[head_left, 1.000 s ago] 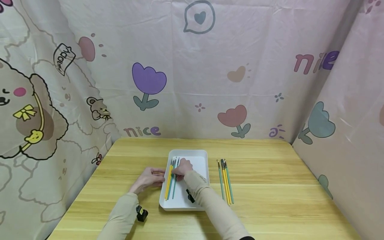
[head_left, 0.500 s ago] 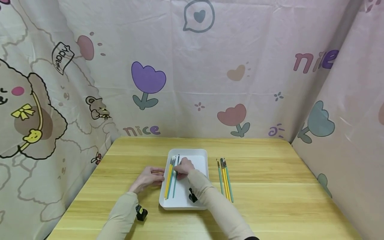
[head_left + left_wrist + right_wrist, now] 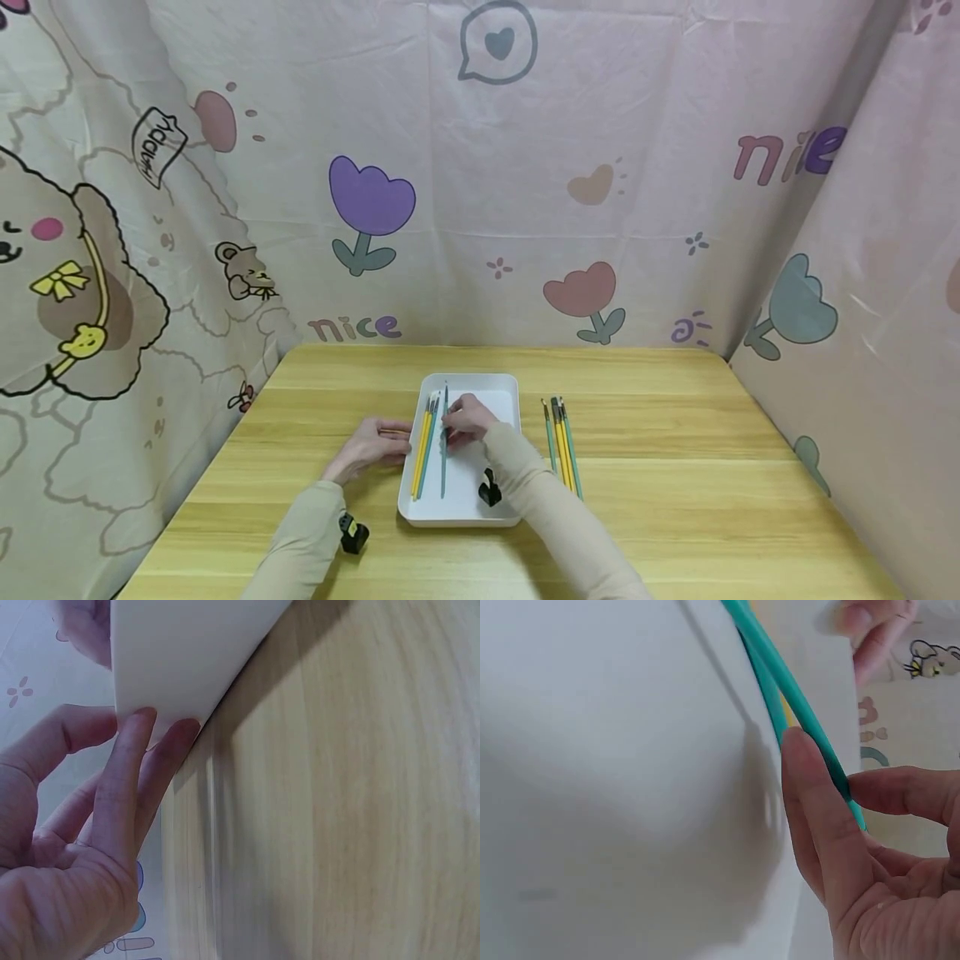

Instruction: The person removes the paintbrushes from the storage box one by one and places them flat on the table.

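A white rectangular tray (image 3: 468, 510) stands on the wooden table. My left hand (image 3: 369, 446) holds its left side, with fingertips on the outer wall (image 3: 180, 656) in the left wrist view and a digit at the rim. Over the tray, my right hand (image 3: 469, 421) pinches a green-handled paintbrush (image 3: 443, 475) between thumb and fingers, bristles pointing to the far side. The right wrist view shows the pinched paintbrush (image 3: 787, 679) casting a shadow on the tray. Left of it, yellow paintbrushes (image 3: 419, 467) and a green paintbrush (image 3: 427, 458) lie along the tray's left wall.
Right of the tray, several yellow and green paintbrushes (image 3: 562, 446) lie side by side on the table (image 3: 675, 467), partly covered by the right sleeve. A printed curtain (image 3: 480, 183) hangs behind the table and at both sides.
My right hand has shifted slightly right, and the green paintbrush it pinches has moved away from the other brushes in the tray. My left hand stays at the tray's left side.
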{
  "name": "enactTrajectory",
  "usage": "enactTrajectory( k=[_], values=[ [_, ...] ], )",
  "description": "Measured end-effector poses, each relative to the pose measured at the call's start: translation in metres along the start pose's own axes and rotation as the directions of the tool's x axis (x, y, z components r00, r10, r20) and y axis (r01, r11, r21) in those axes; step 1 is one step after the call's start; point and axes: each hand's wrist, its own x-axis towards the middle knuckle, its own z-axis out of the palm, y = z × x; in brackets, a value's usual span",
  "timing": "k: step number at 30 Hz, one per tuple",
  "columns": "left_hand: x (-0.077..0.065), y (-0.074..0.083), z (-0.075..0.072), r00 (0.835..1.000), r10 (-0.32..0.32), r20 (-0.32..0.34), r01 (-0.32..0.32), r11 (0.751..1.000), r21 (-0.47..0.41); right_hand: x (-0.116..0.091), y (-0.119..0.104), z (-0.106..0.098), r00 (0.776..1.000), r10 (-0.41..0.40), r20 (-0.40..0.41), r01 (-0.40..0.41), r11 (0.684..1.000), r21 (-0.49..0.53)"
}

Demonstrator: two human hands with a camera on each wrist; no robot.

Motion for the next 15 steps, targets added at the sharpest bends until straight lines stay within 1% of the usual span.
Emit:
enactTrajectory(
  k=[3, 9, 15],
  values=[
    [-0.001, 0.002, 0.0, 1.0, 0.0, -0.001, 0.0, 1.0, 0.009, -0.002, -0.001, -0.005, 1.0, 0.007, 0.025, -0.007, 1.0, 0.027],
    [-0.002, 0.003, 0.0, 1.0, -0.009, -0.006, 0.009, 1.0, 0.014, -0.008, -0.005, -0.016, 0.999, 0.027, 0.044, -0.028, 0.999, 0.026],
    [-0.002, 0.002, 0.0, 1.0, 0.01, 0.008, -0.01, 1.0, 0.004, -0.018, -0.007, -0.027, 0.997, -0.003, 0.077, 0.0, 0.999, 0.049]
  ],
)
